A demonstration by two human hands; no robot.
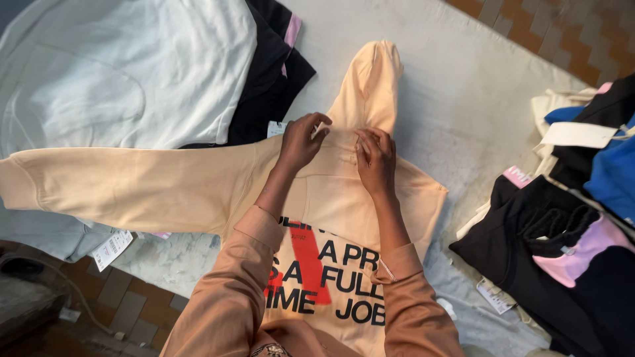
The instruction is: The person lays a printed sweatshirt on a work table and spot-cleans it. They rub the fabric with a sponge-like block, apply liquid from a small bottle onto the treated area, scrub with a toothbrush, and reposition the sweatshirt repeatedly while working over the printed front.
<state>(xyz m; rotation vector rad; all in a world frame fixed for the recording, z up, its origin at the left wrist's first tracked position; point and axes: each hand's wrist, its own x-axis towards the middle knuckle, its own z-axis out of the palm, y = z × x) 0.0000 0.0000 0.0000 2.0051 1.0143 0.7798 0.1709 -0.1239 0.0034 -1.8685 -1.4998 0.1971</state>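
Observation:
A peach hooded sweatshirt (198, 185) with black lettering and a red shape lies flat on a grey sheet (463, 99), one sleeve stretched out to the left and its hood (370, 86) pointing away from me. My left hand (301, 142) pinches the fabric at the neck, just below the hood. My right hand (376, 162) presses and grips the neck fabric right beside it. Both my arms wear tan sleeves.
A pale mint garment (126, 73) lies at the top left, over a black and pink one (278, 73). At the right sits a heap of black, pink and blue clothes (569, 244) with paper tags. Brick floor shows at the lower left and top right.

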